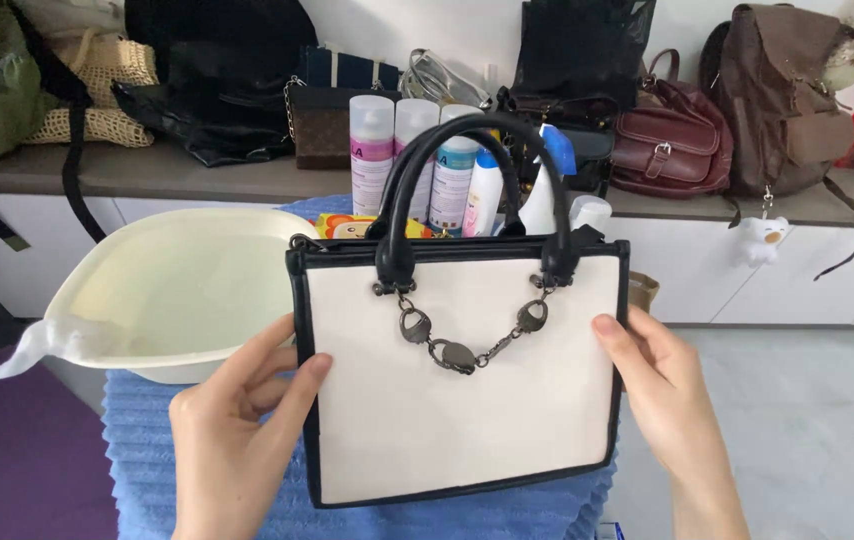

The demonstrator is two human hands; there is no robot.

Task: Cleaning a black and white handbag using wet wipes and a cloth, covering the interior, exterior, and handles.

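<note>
- Left hand (237, 440), nearest the camera: thumb on the front, fingers behind, gripping the left edge of a white handbag (462, 390).
- Right hand (662, 395): clasps the bag's right edge the same way.
- Handbag: upright, centre, black trim, black handles (472, 185), metal chain (467, 340), above a blue towel (147, 450).
- Cream basin (177, 290): left, just behind the bag.
- Bottles (417, 150): farther back, behind the handles.
- Shelf (197, 175): far, bearing other bags.
</note>
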